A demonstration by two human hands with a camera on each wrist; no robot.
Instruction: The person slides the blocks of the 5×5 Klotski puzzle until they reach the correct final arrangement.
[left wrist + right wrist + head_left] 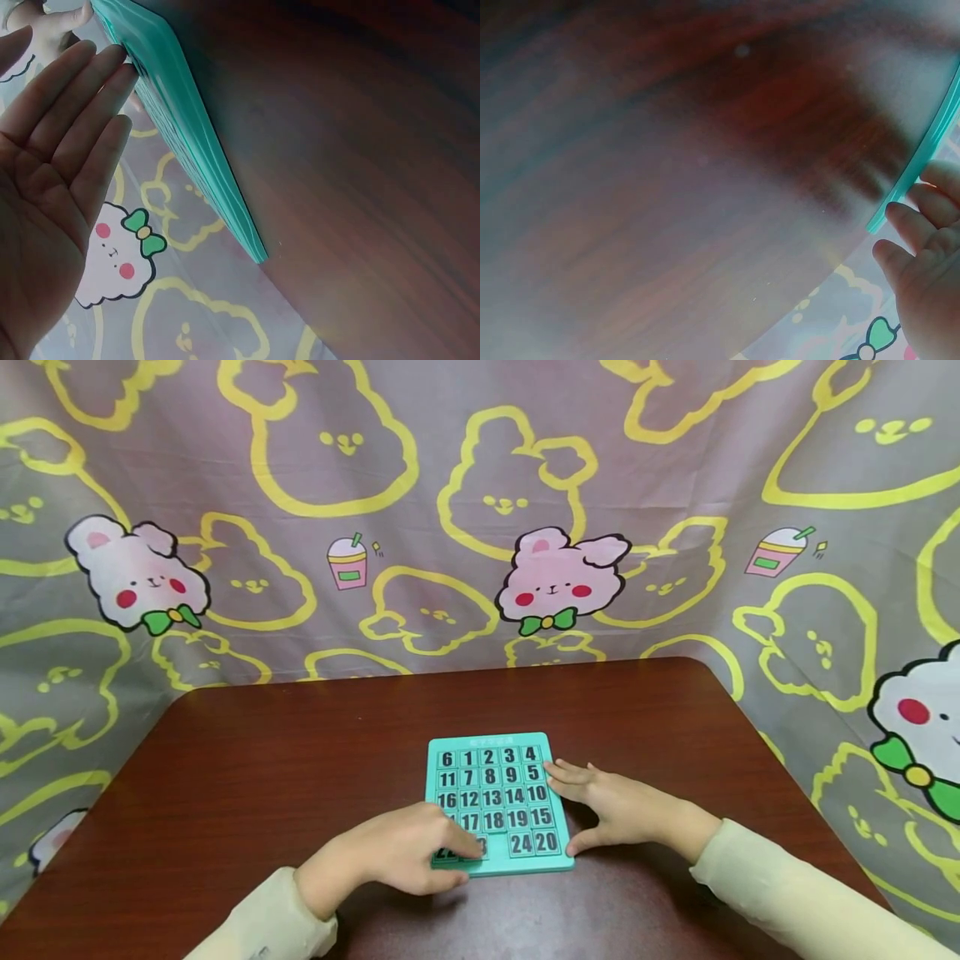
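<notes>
A turquoise number slide puzzle [534, 865] lies flat on the table. Its black-numbered tiles fill the rows, apart from a gap in the bottom row left of the 24 tile [521, 843]. My left hand [408, 847] reaches over the lower left corner, a fingertip on the tile left of that gap, whose visible digit is a 3. That hand partly covers the 22 and the tile above it. In the left wrist view its fingers [90, 112] are extended beside the frame. My right hand [607, 802] rests spread along the puzzle's right edge, thumb by the lower right corner.
The dark reddish-brown wooden table [300, 760] has rounded far corners. Behind it and along both sides hangs a grey-pink curtain [420, 543] with yellow outlines, bunny faces and drink cups.
</notes>
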